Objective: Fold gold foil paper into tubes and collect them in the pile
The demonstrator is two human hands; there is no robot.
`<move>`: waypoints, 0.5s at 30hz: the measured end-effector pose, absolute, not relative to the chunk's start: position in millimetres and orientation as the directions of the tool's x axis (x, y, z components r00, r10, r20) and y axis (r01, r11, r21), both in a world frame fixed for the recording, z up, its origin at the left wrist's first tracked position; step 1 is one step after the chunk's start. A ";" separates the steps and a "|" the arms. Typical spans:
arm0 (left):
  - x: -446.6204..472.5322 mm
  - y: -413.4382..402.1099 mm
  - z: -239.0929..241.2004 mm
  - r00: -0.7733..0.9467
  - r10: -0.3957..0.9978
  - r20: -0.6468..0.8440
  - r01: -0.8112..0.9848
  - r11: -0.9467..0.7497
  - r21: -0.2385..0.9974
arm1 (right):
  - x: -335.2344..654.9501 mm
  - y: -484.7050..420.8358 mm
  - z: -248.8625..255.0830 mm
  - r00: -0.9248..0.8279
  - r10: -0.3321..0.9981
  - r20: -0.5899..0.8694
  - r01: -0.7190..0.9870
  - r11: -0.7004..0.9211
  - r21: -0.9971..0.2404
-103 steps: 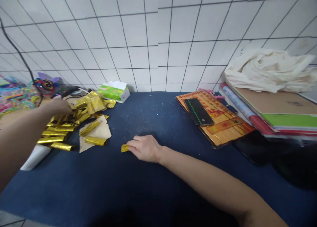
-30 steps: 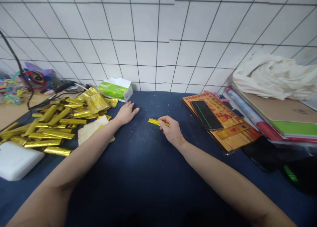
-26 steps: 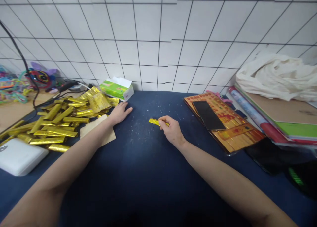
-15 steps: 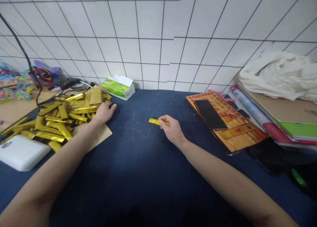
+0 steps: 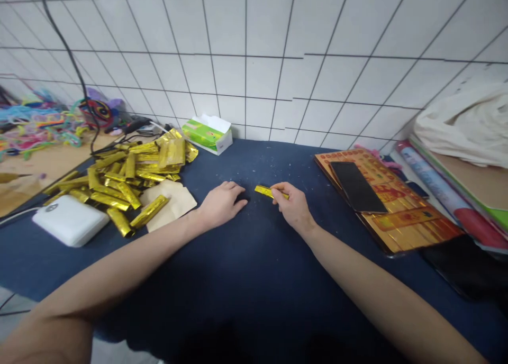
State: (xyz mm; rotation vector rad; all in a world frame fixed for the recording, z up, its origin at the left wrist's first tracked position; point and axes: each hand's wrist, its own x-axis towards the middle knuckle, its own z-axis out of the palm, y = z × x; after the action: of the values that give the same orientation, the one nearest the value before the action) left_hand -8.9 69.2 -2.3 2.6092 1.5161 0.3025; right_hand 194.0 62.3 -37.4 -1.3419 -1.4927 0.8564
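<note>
Here, we pinch a slim, shiny gold foil strip [image 5: 263, 190] in our right hand [image 5: 293, 205] over the middle of the dark blue desk [image 5: 246, 290]; our left hand [image 5: 222, 204], its grip released, is just left of it, right of heaped, gold foil rolls [image 5: 113, 192].

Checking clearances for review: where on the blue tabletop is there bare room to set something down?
On the tabletop: nearer than the left hand and right hand, though darkly shadowed; and, specked with bits, beyond them, between green tissue pack and phone. Crowded: left, gold foil rolls beside a white device; right, a gold-red packet under that phone.
</note>
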 end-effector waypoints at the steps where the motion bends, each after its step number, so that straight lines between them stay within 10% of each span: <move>1: -13.0 62.3 -2.1 0.453 0.881 0.134 0.877 -0.468 0.107 | 194.0 62.8 -38.1 0.017 0.982 0.188 0.339 0.171 -0.925; 8: -72.3 28.8 -8.8 0.183 0.983 -0.014 0.973 -0.183 -0.143 | 193.1 61.9 -37.1 0.009 0.984 0.180 0.369 0.165 -0.915; 15: -36.1 13.3 -2.8 0.583 0.810 -0.065 0.788 -0.544 0.290 | 195.2 61.1 -38.5 0.007 0.982 0.187 0.395 0.169 -0.903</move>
State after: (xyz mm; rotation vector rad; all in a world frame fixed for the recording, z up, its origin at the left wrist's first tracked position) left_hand -36.1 13.3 -2.8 2.5281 1.3107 0.1103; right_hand 195.2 61.1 -38.5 -1.3718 -1.5430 0.8194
